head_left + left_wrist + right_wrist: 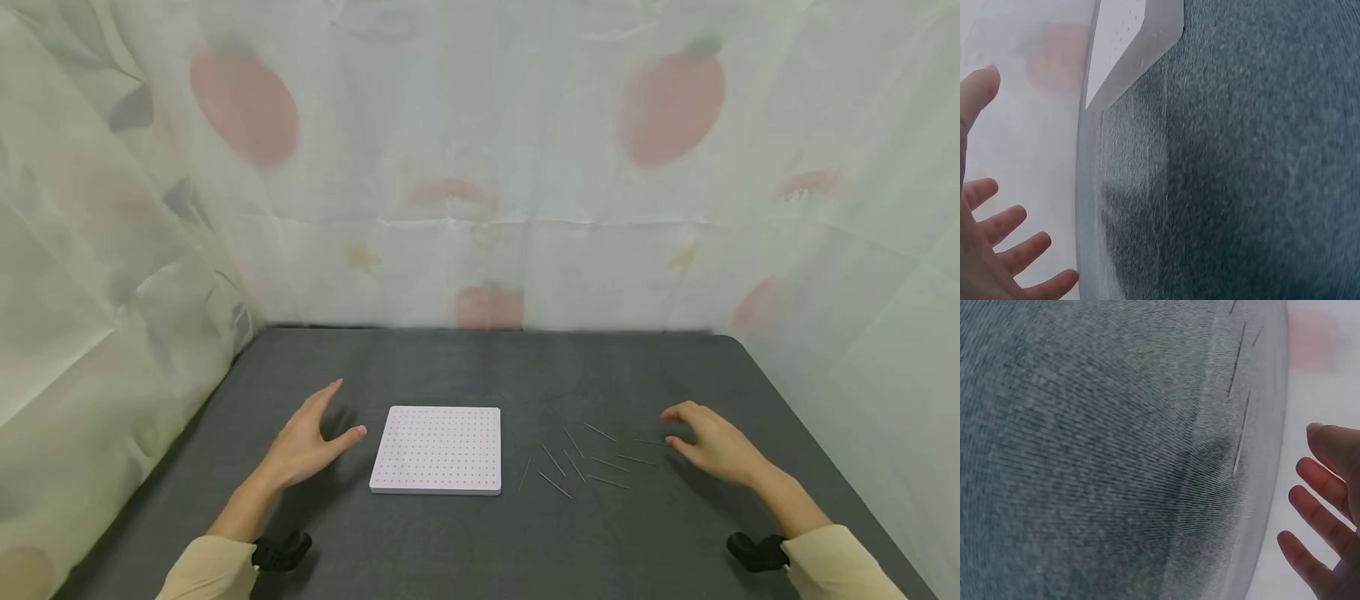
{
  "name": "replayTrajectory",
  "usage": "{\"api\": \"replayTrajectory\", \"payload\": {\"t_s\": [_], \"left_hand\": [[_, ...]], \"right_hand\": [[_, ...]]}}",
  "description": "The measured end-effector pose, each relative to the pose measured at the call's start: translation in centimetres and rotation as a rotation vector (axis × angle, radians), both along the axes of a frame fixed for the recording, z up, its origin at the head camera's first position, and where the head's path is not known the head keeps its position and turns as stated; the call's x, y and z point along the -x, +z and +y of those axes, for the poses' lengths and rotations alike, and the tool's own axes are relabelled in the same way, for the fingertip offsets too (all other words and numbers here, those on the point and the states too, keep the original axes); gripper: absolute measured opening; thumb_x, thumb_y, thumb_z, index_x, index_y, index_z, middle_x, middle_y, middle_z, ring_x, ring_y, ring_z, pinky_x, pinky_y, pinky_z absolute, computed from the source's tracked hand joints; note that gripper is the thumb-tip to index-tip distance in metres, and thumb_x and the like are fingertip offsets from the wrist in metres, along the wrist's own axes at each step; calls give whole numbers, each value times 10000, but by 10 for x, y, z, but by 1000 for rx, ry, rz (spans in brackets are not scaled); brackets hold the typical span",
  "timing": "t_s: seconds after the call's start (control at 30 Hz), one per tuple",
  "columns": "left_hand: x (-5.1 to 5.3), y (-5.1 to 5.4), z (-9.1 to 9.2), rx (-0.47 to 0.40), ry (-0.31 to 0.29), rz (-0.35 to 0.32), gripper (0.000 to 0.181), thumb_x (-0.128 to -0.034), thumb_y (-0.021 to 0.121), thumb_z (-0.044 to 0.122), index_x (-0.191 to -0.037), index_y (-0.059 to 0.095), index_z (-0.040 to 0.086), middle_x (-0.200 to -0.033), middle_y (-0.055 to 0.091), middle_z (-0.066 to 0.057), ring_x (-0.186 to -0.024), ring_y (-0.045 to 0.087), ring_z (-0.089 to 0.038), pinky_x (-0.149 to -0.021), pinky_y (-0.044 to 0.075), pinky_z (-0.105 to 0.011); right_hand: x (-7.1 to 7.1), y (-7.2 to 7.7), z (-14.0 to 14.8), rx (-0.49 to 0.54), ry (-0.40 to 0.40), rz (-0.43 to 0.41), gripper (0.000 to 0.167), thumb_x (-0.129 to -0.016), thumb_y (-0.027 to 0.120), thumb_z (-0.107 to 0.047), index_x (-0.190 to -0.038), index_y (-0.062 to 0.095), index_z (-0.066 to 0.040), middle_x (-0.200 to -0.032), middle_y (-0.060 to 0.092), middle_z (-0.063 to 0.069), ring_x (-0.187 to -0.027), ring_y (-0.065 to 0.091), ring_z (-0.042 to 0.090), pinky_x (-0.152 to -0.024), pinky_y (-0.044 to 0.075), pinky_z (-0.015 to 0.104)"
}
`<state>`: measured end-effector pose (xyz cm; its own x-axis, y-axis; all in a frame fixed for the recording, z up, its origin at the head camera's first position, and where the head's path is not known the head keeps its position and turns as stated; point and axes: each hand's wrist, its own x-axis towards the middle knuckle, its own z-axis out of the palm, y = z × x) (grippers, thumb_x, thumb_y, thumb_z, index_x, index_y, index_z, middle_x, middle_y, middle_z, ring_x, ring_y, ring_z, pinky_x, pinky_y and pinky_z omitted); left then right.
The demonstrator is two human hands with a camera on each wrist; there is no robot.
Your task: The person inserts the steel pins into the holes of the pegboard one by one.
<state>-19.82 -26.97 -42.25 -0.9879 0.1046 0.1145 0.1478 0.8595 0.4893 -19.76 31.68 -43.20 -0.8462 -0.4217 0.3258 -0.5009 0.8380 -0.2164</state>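
A white square board [442, 450] with rows of small holes lies on the dark table, left of the middle. To its right several thin metal pins [555, 484] are scattered at different angles. My left hand [303, 442] hovers left of the board, fingers spread and holding nothing. In the left wrist view the board's corner [1157, 37] shows at the top, apart from the fingers. Over the right side, my right hand [708, 442] holds nothing, its fingers loosely bent near the rightmost pin [649, 442]. A few pins [1242, 432] appear beyond the table surface in the right wrist view.
The dark grey table [465, 550] has a rounded far right corner. A pale curtain [450, 108] with strawberry prints hangs along its back edge, and more cloth [97, 292] hangs at the left. Black straps with cameras [282, 552] sit on both wrists.
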Motion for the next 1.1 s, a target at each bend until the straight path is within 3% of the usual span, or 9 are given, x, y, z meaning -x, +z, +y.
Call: {"api": "replayTrajectory", "payload": {"t_s": [0.17, 0.37, 0.67, 0.93, 1.1], "left_hand": [[2, -1, 6, -45, 21, -13, 974, -852, 700, 522, -1575, 205, 98, -1553, 315, -285, -1354, 397, -523, -963, 438, -706], [6, -3, 11, -137, 43, -31, 858, -856, 725, 450, -1520, 344, 63, -1493, 441, -225, -1267, 518, -429, -852, 551, -527], [11, -5, 20, -213, 96, -70, 695, -869, 733, 332, -1454, 468, 67, -1439, 538, -200, -1191, 612, -389, -810, 584, -432], [10, -8, 27, -246, 92, -111, 536, -879, 721, 230, -1355, 569, 36, -1302, 640, -201, -1013, 698, -291, -682, 567, -285], [9, -12, 33, -252, 88, -110, 461, -862, 725, 173, -1283, 618, 18, -1195, 691, -193, -879, 714, -206, -622, 542, -243]], "right_hand": [[1, -6, -1, 6, -4, -6, 277, -827, 747, -66, -1085, 649, -45, -1026, 684, 55, -941, 651, 268, -763, 570, 393], [5, -13, -4, 28, -29, -51, 265, -832, 746, -59, -1077, 647, -51, -1022, 684, 50, -938, 655, 270, -772, 571, 394], [10, -24, -5, 27, -74, -119, 215, -852, 726, -68, -1051, 644, -63, -987, 667, 31, -914, 642, 234, -767, 557, 388], [13, -30, -6, 27, -54, -91, 177, -843, 728, -56, -992, 639, -88, -915, 629, -16, -825, 582, 141, -696, 515, 303], [14, -30, -8, 23, -45, -117, 148, -851, 717, -55, -958, 631, -112, -896, 603, -30, -803, 528, 91, -667, 481, 282]]}}
